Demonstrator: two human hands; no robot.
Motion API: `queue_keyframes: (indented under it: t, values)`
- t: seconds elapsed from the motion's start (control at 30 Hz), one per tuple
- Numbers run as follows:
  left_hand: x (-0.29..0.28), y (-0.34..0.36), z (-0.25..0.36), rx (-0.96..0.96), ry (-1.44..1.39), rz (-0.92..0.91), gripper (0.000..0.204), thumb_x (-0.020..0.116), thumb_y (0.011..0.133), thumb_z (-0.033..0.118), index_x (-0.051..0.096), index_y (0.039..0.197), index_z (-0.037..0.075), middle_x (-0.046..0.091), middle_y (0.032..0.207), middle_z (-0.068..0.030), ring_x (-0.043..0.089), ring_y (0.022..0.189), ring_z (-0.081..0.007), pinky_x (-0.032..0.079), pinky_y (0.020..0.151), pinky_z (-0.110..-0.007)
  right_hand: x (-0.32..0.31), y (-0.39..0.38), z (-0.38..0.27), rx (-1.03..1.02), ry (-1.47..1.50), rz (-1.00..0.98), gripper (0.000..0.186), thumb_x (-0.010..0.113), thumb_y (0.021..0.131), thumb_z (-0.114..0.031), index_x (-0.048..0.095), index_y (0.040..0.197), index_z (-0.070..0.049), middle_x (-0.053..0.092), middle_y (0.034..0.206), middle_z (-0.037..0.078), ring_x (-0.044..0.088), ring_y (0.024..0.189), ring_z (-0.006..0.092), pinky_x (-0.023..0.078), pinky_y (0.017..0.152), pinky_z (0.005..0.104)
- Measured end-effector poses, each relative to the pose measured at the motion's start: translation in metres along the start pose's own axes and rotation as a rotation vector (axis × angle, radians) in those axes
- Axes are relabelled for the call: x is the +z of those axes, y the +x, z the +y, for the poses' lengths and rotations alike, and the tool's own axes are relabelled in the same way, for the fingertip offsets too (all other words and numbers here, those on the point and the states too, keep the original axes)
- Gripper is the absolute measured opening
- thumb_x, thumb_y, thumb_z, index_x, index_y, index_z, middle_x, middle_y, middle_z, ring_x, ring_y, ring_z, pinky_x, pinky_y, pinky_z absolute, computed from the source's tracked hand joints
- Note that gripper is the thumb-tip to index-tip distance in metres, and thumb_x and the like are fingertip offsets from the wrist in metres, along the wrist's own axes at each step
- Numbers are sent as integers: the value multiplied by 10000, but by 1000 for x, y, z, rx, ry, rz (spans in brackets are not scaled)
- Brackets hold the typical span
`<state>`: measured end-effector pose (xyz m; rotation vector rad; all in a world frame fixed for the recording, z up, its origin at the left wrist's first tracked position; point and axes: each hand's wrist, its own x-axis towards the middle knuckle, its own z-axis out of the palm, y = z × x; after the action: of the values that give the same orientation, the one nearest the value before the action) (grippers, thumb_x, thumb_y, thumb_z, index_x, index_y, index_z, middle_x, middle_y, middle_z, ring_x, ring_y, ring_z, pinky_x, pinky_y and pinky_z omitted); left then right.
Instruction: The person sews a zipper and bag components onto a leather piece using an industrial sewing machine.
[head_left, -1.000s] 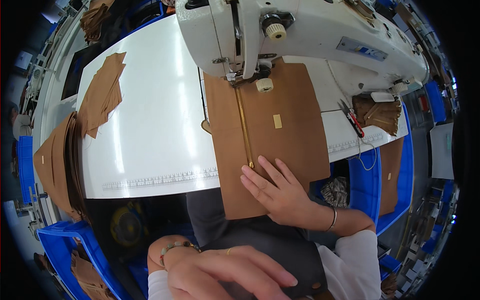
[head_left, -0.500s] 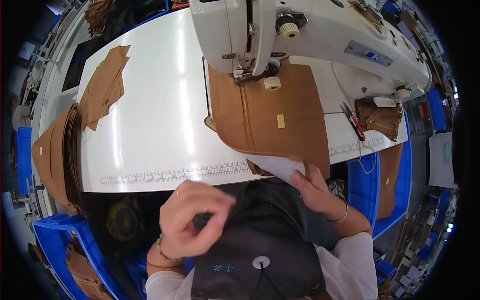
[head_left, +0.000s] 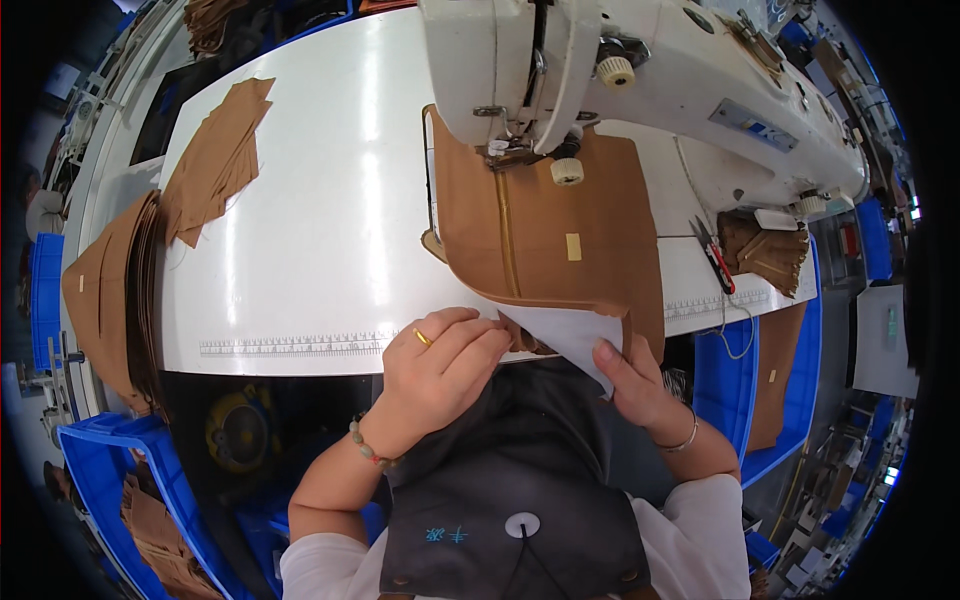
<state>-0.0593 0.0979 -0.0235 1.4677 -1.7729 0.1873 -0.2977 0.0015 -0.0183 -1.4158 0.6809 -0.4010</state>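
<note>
One brown cloth panel (head_left: 545, 225), flat-woven and matt, lies on the white table (head_left: 300, 240) beneath the head of the sewing machine (head_left: 670, 85). A straight gold-toned zip (head_left: 507, 232) runs down it; a small pale rectangular tag (head_left: 573, 247) sits to the zip's right. The near edge is lifted in a curve, exposing a smooth white underside (head_left: 562, 328). The zip's far end is hidden under the machine; layers below the fold are hard to make out.

The right hand (head_left: 637, 383) grips the raised corner, thumb against the white face, fingers largely concealed. The left hand (head_left: 440, 368), back uppermost, is curled at the fold's left end; whether its fingertips pinch cloth cannot be told.

Red-handled snips (head_left: 714, 258) lie right of the panel; stacked brown pieces (head_left: 120, 300) drape at far left.
</note>
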Motion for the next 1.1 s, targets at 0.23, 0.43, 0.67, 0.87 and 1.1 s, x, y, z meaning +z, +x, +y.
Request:
queue_keyframes:
  t: [0.23, 0.43, 0.67, 0.87, 1.1]
  values:
    - [6, -1, -2, 167, 70, 33, 214, 771, 682, 106, 761, 896, 102, 725, 905, -33, 708, 868, -207, 569, 639, -300, 5, 8, -16, -95, -67, -46, 501, 460, 1114, -342, 594, 1300, 105, 675, 1248, 162, 603, 1188, 224, 436, 1055, 329]
    - [-3, -13, 0, 157, 145, -84, 243, 721, 730, 100, 738, 970, 70, 724, 1064, -56, 692, 947, -210, 520, 667, -278, -30, 11, -18, -387, -257, 29, 490, 456, 1098, -322, 611, 1373, 53, 574, 1476, 226, 493, 1431, 348, 330, 1198, 418]
    - [-1, -13, 26, 144, 372, -324, 231, 633, 835, 106, 700, 1024, -9, 711, 1173, -168, 602, 1180, -282, 512, 713, -300, -94, 11, -5, -50, 44, 384, 408, 534, 1062, -173, 561, 1400, 55, 579, 1428, 169, 609, 1279, 255, 528, 1006, 361]
    - [8, -3, 43, 139, 602, -431, 161, 612, 860, 113, 659, 968, 3, 712, 1224, -198, 583, 1179, -270, 471, 728, -268, -68, 2, 9, -298, -841, -78, 421, 688, 967, -173, 628, 1341, 12, 703, 1262, 136, 677, 1163, 266, 559, 957, 379]
    - [8, -6, 41, 103, 553, -422, 176, 607, 859, 108, 667, 977, -8, 720, 1187, -206, 603, 1150, -267, 471, 710, -275, -55, 6, 29, -420, -958, -6, 353, 750, 889, -190, 744, 1221, -69, 725, 1253, 118, 690, 1162, 306, 535, 1004, 448]
